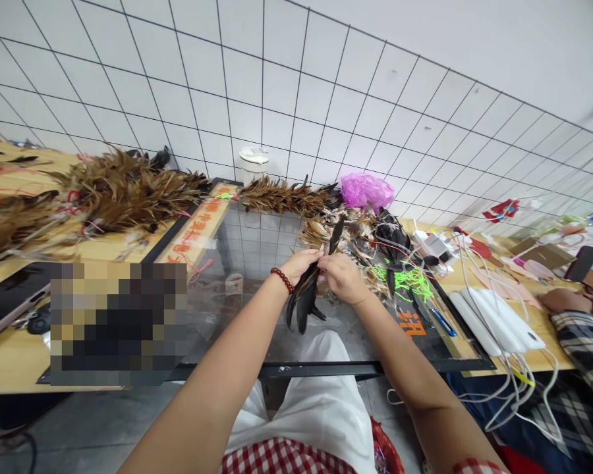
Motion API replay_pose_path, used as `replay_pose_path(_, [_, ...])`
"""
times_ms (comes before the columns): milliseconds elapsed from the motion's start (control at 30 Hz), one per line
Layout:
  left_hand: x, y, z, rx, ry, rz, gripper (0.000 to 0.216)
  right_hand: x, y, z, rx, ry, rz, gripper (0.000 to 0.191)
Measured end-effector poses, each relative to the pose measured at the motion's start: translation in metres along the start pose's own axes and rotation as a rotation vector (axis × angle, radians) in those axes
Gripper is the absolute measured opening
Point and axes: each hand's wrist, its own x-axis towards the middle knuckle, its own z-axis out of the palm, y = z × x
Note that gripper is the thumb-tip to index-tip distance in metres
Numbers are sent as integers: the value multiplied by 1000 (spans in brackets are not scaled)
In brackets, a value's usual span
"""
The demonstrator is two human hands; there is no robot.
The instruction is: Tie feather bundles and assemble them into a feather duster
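My left hand (299, 264), with a red bead bracelet on its wrist, is closed on a bundle of black feathers (304, 300) that hangs down over the glass tabletop (242, 263). My right hand (343, 276) is closed too, pinching a single dark feather (335, 235) that sticks up beside the bundle. The two hands touch each other. Just beyond them lies a loose heap of brown and black feathers (356, 240) with neon green cord (408, 280) to its right.
Long brown feather dusters (123, 191) lie at the left, another (281, 195) by a white cup (254, 162). A pink plastic bag (366, 191), white power banks (499, 322) with cables, a phone (10, 296). Another person's hand and plaid sleeve (573, 316) rest at far right.
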Motion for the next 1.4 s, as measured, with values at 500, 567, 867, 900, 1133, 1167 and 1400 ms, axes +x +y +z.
replay_pose_path(500, [-3, 5, -2, 87, -63, 9, 28, -6, 17, -9, -132, 186, 446, 46])
replay_pose_path(567, [-5, 6, -1, 114, -60, 0, 28, -5, 15, -11, -120, 165, 441, 48])
replay_pose_path(867, [-6, 5, 3, 169, -55, -19, 25, 6, -4, -11, 300, 443, 582, 30])
replay_pose_path(900, [-6, 5, 3, 178, -62, -24, 24, 6, -4, -10, 373, 479, 625, 29])
replay_pose_path(1133, [-1, -1, 5, 77, -8, 55, 18, 8, 5, -7, 833, 520, 835, 19])
replay_pose_path(1167, [0, -2, 6, 50, 19, 79, 17, 9, 6, -7, 874, 469, 860, 19])
replay_pose_path(1400, [-3, -6, 11, 140, -16, 46, 16, 10, 5, -2, 798, 430, 891, 22])
